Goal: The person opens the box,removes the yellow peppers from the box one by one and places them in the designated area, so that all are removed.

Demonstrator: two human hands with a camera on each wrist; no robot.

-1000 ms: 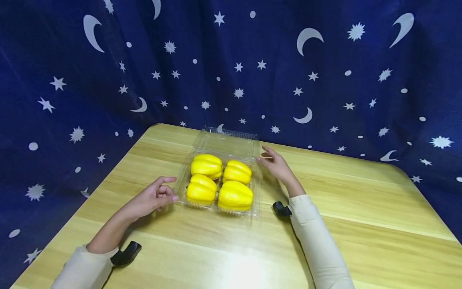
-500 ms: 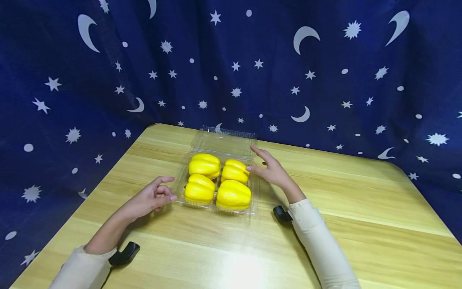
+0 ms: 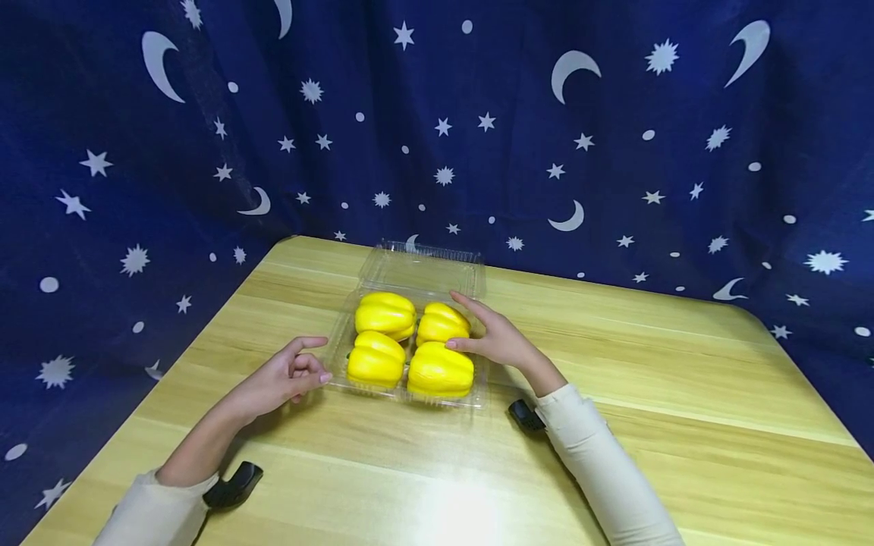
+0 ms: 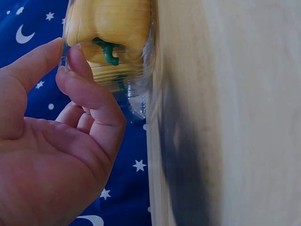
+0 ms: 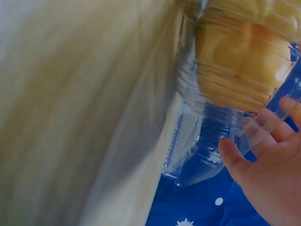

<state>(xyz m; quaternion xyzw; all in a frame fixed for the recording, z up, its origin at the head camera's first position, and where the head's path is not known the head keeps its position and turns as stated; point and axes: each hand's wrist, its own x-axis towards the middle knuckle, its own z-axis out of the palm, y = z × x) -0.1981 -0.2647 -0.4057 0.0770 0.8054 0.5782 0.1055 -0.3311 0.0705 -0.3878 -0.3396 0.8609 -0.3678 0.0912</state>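
Several yellow bell peppers lie in two rows in a clear plastic clamshell box, its lid folded back behind. At the box's left rim, my left hand pinches the edge with its fingertips. A green stem shows on a bell pepper beside these fingertips in the left wrist view. My right hand reaches over the box's right rim with thumb and fingers spread, thumb tip close by the two right-hand peppers. In the right wrist view, this hand holds nothing, and the box rim crosses its fingers.
A wooden table carries the box near its far left part. Behind and to the left hangs a dark blue curtain with moons and stars. Black wrist cameras sit below both cream sleeves.
My right hand has moved left from beside the box's right rim to over it, by the right-hand peppers. My left hand stays at the left rim. The head view has shifted slightly.
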